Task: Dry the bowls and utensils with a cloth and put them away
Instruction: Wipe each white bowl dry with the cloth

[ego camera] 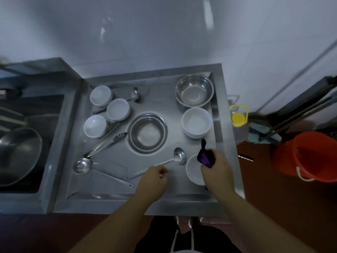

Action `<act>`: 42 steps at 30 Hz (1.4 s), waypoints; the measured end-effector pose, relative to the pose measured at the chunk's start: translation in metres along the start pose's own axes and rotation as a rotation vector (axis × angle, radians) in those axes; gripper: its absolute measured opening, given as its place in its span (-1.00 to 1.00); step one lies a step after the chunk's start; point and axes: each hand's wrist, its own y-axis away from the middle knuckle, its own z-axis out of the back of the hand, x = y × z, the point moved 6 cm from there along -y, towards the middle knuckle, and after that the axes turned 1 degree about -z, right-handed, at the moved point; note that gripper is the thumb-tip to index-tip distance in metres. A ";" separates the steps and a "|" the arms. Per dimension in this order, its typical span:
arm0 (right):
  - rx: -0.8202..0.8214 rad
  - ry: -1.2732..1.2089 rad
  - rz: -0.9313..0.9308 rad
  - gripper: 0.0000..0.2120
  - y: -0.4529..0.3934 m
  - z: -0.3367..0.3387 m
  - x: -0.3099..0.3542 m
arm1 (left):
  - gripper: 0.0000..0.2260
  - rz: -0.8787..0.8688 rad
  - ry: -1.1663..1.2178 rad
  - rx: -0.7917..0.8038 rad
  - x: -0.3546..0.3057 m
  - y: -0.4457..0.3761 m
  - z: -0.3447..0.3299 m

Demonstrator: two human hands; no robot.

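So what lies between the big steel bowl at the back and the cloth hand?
Head view: a large white bowl sits between the steel bowl and right hand.

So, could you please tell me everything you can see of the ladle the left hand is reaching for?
The ladle looks like polished steel: a small round cup at the far end, a long thin handle running back toward the person. It lies flat on the steel counter, just in front of the metal basin and beside a white bowl. The left hand has its fingers curled at the handle's middle; whether its grip has closed is unclear. The right hand holds a dark cloth nearby.
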 end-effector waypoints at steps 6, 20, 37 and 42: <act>0.186 0.018 0.131 -0.74 0.018 -0.073 0.061 | -0.80 -0.036 -0.109 -0.078 0.044 0.002 0.075; 0.184 0.165 0.106 -0.74 0.030 -0.281 0.181 | -0.79 -0.054 -0.067 -0.085 0.184 -0.105 0.245; 0.020 -0.279 -0.284 -0.88 0.018 -0.411 0.182 | -0.64 0.157 0.171 -0.022 0.249 -0.244 0.299; 0.037 -0.493 -0.453 -0.66 0.025 -0.424 0.166 | -0.65 0.257 0.303 -0.014 0.254 -0.263 0.281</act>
